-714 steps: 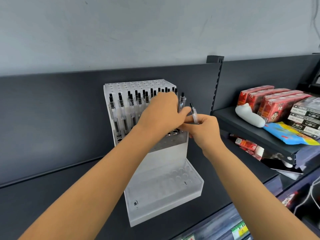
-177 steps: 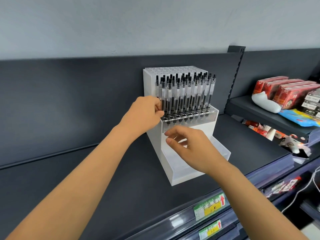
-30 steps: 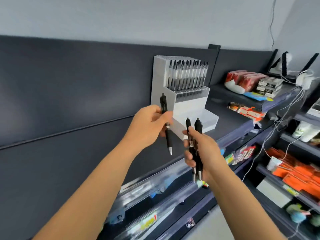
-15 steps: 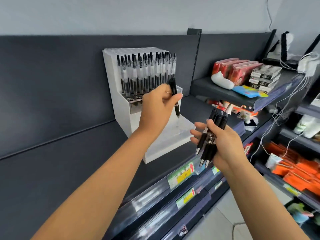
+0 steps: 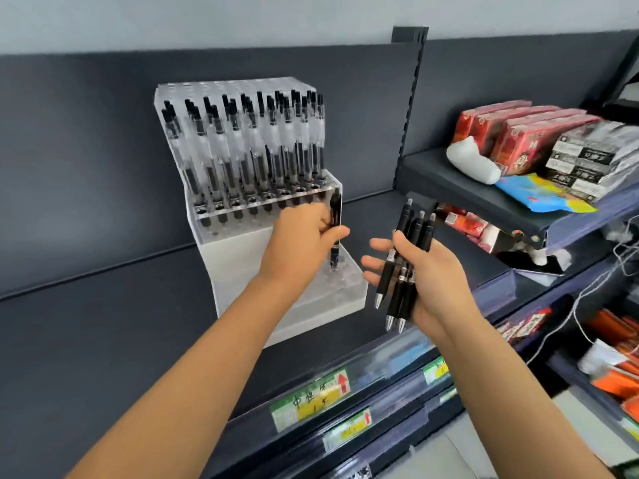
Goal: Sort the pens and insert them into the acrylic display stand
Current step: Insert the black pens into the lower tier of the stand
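The acrylic display stand (image 5: 242,257) sits on a dark shelf, its upper tier filled with several clear-bodied black pens (image 5: 249,150). My left hand (image 5: 301,240) grips one black pen (image 5: 334,229) upright, tip down, touching a hole at the right end of the stand's lower tier. To the right of the stand, my right hand (image 5: 428,281) holds a bunch of several black pens (image 5: 404,264), tips pointing down and toward me, with the fingers partly spread.
A dark shelf (image 5: 121,323) carries the stand. A higher shelf at right holds red boxes (image 5: 511,133), a white pouch (image 5: 472,165) and dark packets (image 5: 587,160). Price labels (image 5: 311,399) line the shelf front. Orange goods (image 5: 619,382) lie lower right.
My left hand has lowered its single pen from in front of the upper tier down to the lower tier's right end. The right hand with its bunch stays beside the stand.
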Motion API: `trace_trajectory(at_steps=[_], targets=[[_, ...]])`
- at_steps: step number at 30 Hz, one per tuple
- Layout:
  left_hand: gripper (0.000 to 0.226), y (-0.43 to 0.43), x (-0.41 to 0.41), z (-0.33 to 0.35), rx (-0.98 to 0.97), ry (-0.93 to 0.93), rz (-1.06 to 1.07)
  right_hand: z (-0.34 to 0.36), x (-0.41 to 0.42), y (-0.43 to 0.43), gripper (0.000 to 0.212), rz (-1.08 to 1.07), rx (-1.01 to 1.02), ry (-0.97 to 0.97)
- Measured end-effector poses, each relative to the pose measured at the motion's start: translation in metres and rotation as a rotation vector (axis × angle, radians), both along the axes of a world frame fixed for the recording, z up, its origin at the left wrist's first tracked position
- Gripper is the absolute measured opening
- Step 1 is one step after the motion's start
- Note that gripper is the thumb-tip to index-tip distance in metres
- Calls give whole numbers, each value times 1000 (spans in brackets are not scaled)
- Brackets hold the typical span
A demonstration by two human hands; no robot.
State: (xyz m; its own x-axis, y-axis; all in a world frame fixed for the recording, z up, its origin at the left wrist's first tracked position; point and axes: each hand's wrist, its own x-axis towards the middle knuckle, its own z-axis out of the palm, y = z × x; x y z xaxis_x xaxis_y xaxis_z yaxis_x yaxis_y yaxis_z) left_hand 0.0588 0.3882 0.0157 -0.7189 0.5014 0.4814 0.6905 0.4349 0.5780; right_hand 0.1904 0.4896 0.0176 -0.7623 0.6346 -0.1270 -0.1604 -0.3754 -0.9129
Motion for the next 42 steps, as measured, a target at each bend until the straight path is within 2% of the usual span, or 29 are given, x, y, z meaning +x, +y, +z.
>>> trace_trajectory(at_steps=[5, 11, 14, 17, 20, 24, 27, 30, 33, 37, 42], targets=[[37, 9, 5, 12, -170, -21, 144, 2, -5, 12, 23, 63, -32, 9], [46, -1, 8, 16, -277, -3, 163, 2, -7, 11, 15, 114, -57, -7], [36, -14, 21, 24, -115, -71, 12, 5, -9, 4, 16, 147, -85, 5], [25, -19, 35, 32, 29, -338, -264, 10, -11, -7, 19, 176, -140, 26], [26, -23, 34, 35, 71, -415, -317, 15, -11, -15, 19, 206, -114, 35], [16, -33, 30, 43, 46, -464, -331, 16, -9, -17, 17, 221, 7, 28], [8, -41, 18, 44, 144, -371, -187, 13, -8, -13, 23, 114, 57, 4], [19, -43, 9, 36, 197, -269, -48, 8, -6, -10, 26, 35, 86, -61], [10, -37, 5, 19, 228, -269, -84, 2, -6, -13, 29, 18, 64, -71], [5, -29, 3, 6, 249, -167, -105, 0, -4, -17, 25, 42, 40, -57], [6, -25, 4, -7, 102, -128, -59, 2, 0, -17, 24, 59, -43, -34]])
